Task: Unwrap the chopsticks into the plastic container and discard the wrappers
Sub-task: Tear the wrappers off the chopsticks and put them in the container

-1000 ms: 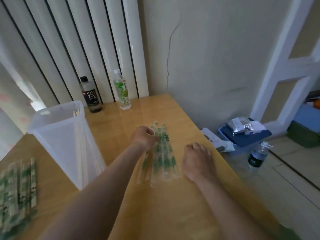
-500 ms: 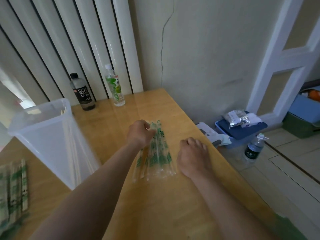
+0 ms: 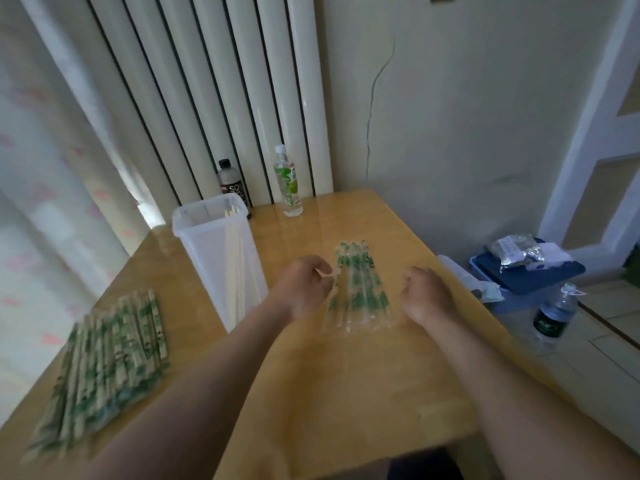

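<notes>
A flat pile of empty clear wrappers with green print lies on the wooden table between my hands. My left hand hovers at the pile's left edge, fingers loosely curled, holding nothing. Just right of the pile, my right hand rests on the table, loosely curled and empty. The tall clear plastic container stands to the left of my left hand with bare chopsticks upright inside. A blurred heap of wrapped chopsticks lies at the table's left side.
Two drink bottles, one dark and one green-labelled, stand at the table's back edge by the radiator. On the floor to the right are a blue bin with packets on it and a water bottle.
My left hand has come off the wrapper pile and its fingers have loosened. The right hand has stayed beside the pile. The view has swung left, showing more of the wrapped heap.
</notes>
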